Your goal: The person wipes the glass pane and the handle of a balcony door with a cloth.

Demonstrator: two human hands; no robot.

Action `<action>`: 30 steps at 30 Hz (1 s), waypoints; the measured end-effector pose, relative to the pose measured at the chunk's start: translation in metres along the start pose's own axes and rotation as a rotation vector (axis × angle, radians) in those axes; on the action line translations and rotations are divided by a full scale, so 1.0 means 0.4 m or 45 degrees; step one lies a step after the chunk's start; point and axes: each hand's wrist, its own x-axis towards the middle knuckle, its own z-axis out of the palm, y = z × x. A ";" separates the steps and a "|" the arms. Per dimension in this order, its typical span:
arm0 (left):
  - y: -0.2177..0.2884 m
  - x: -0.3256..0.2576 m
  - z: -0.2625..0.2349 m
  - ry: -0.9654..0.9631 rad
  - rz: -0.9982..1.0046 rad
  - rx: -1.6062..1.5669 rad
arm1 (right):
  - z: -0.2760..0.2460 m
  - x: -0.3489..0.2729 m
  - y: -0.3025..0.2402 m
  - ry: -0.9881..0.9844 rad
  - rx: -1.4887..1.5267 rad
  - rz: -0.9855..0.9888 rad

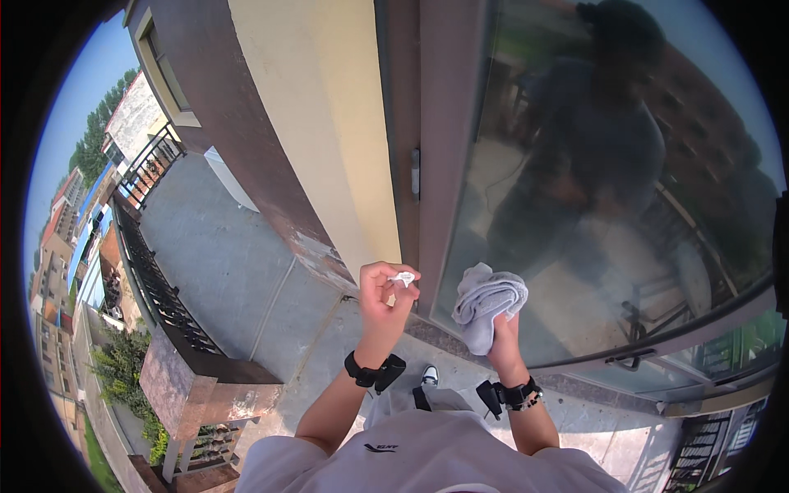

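Between the fingertips of my left hand is a small crumpled white piece, like tissue or paper; its exact kind does not show. The fingers are curled in a pinch in front of the wall's edge. My right hand grips a folded grey cloth from below and holds it up before a large glass pane. Whether the cloth touches the glass, I cannot tell. The dark pane mirrors a person and a railing.
A brown frame borders the glass, with a handle on it. Left of it stands a cream wall. A balcony floor runs along a black railing with a stone post. A window latch sits low right.
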 end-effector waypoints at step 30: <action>-0.156 0.555 0.039 0.067 1.234 1.155 | -0.255 0.036 -0.475 1.683 -2.221 -1.773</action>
